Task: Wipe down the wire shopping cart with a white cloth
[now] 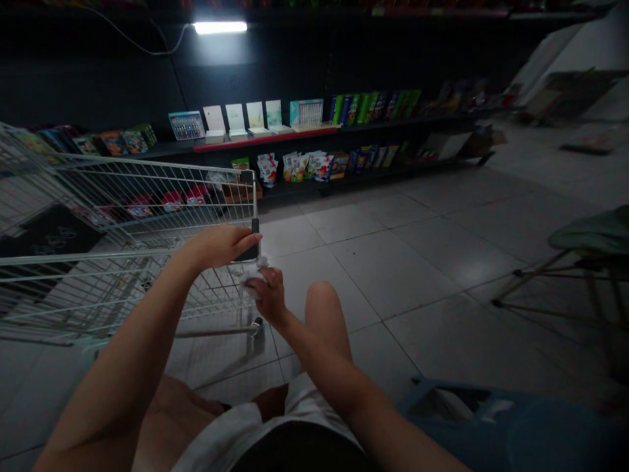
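Note:
A wire shopping cart [211,176] stands in front of me on the left, its handle end turned toward the middle of the view. My left hand [221,247] is closed around the dark plastic part of the handle, thumb lying along it. Just below it, my right hand [270,295] pinches a crumpled white cloth or tissue [254,283] against the near end of the handle bar. The fingers partly hide the white piece, so its exact kind does not show. A small caster wheel [257,324] is beneath the right hand.
Behind the cart runs a dark shelf [314,131] with boxes, tubes and snack bags [322,167]. A lit tube lamp [220,27] hangs above it. A folding stool [584,246] is at the right, a blue plastic object [531,426] at lower right. The floor is tiled [383,262].

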The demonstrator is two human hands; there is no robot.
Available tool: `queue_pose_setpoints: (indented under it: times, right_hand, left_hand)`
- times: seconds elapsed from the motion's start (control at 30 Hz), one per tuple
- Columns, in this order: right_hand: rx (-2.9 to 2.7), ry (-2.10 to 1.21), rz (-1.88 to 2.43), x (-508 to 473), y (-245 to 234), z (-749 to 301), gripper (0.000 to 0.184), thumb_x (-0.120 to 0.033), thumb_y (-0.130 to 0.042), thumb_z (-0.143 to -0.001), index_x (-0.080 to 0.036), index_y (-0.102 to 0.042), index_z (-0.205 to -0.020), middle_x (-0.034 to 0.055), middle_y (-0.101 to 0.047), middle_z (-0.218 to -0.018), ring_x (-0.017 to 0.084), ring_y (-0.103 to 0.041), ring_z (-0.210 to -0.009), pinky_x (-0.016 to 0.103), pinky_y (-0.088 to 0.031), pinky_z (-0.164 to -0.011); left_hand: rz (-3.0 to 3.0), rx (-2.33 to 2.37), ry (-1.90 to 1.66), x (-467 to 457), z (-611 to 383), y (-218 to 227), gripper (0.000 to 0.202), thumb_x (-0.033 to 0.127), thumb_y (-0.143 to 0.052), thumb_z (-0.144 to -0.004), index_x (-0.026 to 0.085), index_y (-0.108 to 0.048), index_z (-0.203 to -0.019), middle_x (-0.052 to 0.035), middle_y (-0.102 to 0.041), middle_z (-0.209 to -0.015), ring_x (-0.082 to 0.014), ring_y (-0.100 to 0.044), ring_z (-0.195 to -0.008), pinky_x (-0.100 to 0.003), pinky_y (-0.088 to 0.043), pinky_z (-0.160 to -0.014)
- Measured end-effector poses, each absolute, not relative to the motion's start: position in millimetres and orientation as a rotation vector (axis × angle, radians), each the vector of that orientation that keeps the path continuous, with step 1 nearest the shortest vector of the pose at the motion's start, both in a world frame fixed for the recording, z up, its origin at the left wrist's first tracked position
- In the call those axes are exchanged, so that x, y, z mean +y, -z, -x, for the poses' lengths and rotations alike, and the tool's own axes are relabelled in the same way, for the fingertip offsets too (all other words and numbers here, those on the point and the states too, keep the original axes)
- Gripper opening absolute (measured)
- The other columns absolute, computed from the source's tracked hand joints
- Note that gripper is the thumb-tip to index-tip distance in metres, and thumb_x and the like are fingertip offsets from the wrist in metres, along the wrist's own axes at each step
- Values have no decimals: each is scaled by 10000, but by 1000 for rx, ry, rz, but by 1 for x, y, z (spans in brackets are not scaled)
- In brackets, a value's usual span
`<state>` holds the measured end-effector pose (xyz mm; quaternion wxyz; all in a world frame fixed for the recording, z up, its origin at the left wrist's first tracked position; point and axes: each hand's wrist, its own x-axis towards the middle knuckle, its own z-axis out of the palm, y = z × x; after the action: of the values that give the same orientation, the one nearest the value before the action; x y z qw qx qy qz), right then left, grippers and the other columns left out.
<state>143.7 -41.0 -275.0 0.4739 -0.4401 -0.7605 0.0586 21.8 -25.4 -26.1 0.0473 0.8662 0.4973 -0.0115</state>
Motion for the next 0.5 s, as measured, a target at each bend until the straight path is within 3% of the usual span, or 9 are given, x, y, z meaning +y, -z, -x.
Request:
queue_pose_setpoints:
  times: [0.1, 0.23, 0.37, 0.5]
  right_hand:
    - [-2030, -126, 981, -52, 310, -149, 200, -126, -635, -834, -267, -760, -902, 71, -642, -1176, 247, -540, -1123, 441, -493, -997]
    - [-2059, -328, 942, -67, 348, -167, 220, -63, -637, -760, -242, -761, -797, 49, -690, -1038, 204, -614, -991, 354, -544, -915]
    - [-1661, -375, 1274, -54, 350, -159, 362, -31, -456, -824, -192, -732, -993, 110, -636, -1076, 230, -579, -1113, 414, -514, -979]
    - [-1639, -423, 1223, -47, 359, -133, 340, -3, -513, -741, -187, -690, -966, 99, -613, -1064, 222, -539, -1156, 364, -498, -989]
  left_hand:
    - [-2628, 1550, 70, -27, -20, 26, 595, 588, -227, -972, 190, -649, -839, -69, -672, -736, -179, -592, -645, -297, -377, -627]
    - [-2626, 1592, 99, -26, -18, 27, 650, 627, -198, -962, 192, -667, -845, -70, -661, -713, -183, -598, -653, -295, -376, -623]
    - [-2629, 1588, 101, -23, -17, 30, 654, 632, -210, -961, 190, -679, -852, -73, -668, -700, -178, -597, -634, -294, -372, -612]
    - [-2627, 1575, 80, -22, -16, 32, 657, 636, -213, -961, 193, -688, -859, -70, -669, -700, -171, -586, -624, -294, -370, -616]
